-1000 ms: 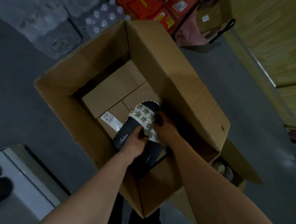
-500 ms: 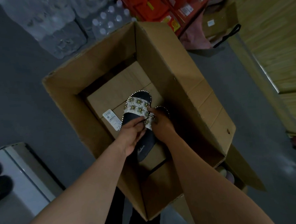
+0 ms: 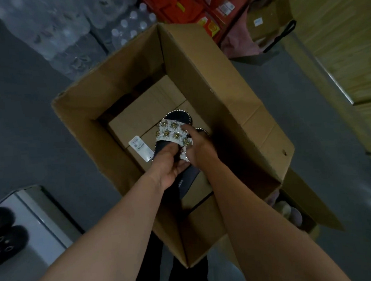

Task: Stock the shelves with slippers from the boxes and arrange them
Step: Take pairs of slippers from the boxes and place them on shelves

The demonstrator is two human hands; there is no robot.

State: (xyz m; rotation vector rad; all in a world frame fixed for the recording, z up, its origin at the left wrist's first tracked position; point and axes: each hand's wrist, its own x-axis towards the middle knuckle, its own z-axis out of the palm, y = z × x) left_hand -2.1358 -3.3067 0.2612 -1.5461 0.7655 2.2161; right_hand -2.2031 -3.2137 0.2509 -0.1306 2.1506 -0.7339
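View: head camera only, looking down into the open carton (image 3: 221,108).
Top slipper (image 3: 173,132): dark sole with a white strap studded with gold flowers. It is lifted clear of the inner boxes (image 3: 144,112), toe pointing away from the hands.
Second slipper (image 3: 203,131): just beyond and under the right hand, mostly hidden, only the studded rim shows.
Left hand (image 3: 170,162): clenched on the top slipper mid-sole, fingers curled in behind the strap.
Right hand (image 3: 199,148): grasping the second slipper's strap as far as I can tell, with the index finger lying straight across the top slipper's strap.
Barcode label (image 3: 140,147): on an inner box, just left of the left hand.
Weight: looks light, each is a one-hand carry.
Stiffness: sole probably semi-rigid foam or rubber and should hold its shape. The strap is softer and will flex.
Fragility: studs and flower trim could snag or pop off, so avoid squeezing the strap's face.
Grip point: sole edges at the waist, or a thumb under the strap arch, not on the ornaments.
Slip risk: low, since the sole looks matte, though the pair may slide against each other if stacked loosely.
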